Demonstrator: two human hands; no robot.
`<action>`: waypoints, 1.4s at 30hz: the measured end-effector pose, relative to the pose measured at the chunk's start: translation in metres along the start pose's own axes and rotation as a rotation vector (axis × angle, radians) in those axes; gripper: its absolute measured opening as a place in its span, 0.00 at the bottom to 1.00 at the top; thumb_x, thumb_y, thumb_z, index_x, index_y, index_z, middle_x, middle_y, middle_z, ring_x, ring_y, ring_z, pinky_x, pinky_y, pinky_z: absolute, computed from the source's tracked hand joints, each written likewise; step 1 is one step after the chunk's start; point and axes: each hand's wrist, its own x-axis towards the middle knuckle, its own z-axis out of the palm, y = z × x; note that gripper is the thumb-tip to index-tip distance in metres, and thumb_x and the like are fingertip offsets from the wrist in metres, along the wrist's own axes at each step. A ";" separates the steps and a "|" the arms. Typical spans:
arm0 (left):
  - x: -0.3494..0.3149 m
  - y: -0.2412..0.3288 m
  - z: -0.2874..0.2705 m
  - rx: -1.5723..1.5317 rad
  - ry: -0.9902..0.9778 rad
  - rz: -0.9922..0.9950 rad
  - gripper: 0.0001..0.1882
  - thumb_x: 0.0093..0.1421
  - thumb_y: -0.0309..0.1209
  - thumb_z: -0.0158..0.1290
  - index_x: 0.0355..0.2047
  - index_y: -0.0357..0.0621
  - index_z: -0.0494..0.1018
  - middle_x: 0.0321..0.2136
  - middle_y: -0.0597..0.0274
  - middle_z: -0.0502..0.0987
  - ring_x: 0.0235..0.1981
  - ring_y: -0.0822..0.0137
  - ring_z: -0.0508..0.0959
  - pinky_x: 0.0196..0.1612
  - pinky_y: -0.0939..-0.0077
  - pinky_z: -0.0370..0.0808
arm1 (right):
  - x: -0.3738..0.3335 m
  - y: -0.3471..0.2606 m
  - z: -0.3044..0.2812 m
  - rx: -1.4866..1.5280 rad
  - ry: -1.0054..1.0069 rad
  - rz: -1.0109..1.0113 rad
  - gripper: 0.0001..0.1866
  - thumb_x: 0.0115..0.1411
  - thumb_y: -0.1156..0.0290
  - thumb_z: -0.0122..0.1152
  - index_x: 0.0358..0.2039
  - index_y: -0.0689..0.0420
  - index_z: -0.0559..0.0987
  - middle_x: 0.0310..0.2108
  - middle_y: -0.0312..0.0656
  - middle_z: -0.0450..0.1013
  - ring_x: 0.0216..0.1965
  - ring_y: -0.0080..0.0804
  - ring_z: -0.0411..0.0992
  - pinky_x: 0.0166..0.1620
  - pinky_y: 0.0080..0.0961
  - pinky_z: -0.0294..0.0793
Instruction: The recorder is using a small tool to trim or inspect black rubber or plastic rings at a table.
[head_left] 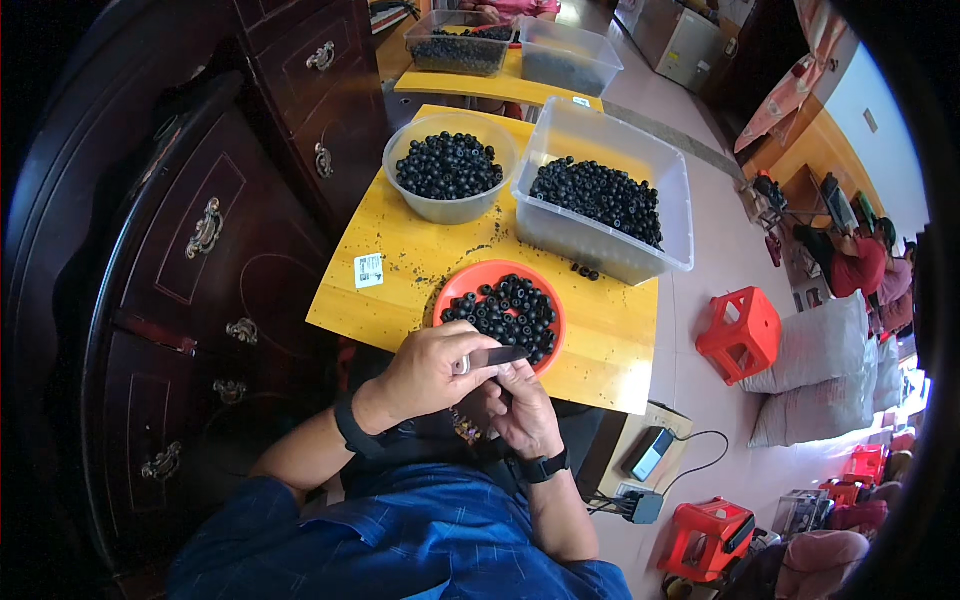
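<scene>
The left hand grips a knife, blade pointing rightward, close against the right hand, whose hold is hidden, black beads just beyond both.

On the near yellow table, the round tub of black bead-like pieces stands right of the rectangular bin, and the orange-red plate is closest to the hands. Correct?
Not quite: in the head view, the round tub stands left of the rectangular bin. The rest holds: both are on the near yellow table, and the orange-red plate is closest to the left hand and right hand.
</scene>
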 end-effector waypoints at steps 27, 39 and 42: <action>0.008 -0.009 -0.012 -0.021 -0.175 -0.051 0.16 0.58 0.42 0.60 0.27 0.42 0.70 0.19 0.55 0.75 0.22 0.52 0.78 0.25 0.65 0.71 | 0.004 0.005 -0.007 -0.111 0.071 -0.224 0.08 0.66 0.66 0.58 0.42 0.54 0.74 0.35 0.33 0.75 0.27 0.15 0.68 0.27 0.12 0.68; 0.006 -0.017 -0.005 0.092 -0.144 0.008 0.24 0.54 0.51 0.63 0.24 0.44 0.70 0.18 0.56 0.75 0.21 0.53 0.78 0.24 0.65 0.71 | 0.002 0.005 -0.003 -0.132 0.107 -0.223 0.10 0.64 0.69 0.61 0.44 0.56 0.76 0.35 0.33 0.76 0.26 0.15 0.67 0.27 0.12 0.66; 0.005 -0.018 -0.003 0.131 -0.137 0.033 0.23 0.56 0.51 0.61 0.23 0.45 0.70 0.17 0.57 0.74 0.20 0.53 0.78 0.23 0.65 0.71 | 0.002 0.004 -0.004 -0.126 0.084 -0.219 0.10 0.64 0.70 0.61 0.44 0.57 0.76 0.34 0.33 0.75 0.26 0.15 0.67 0.27 0.12 0.66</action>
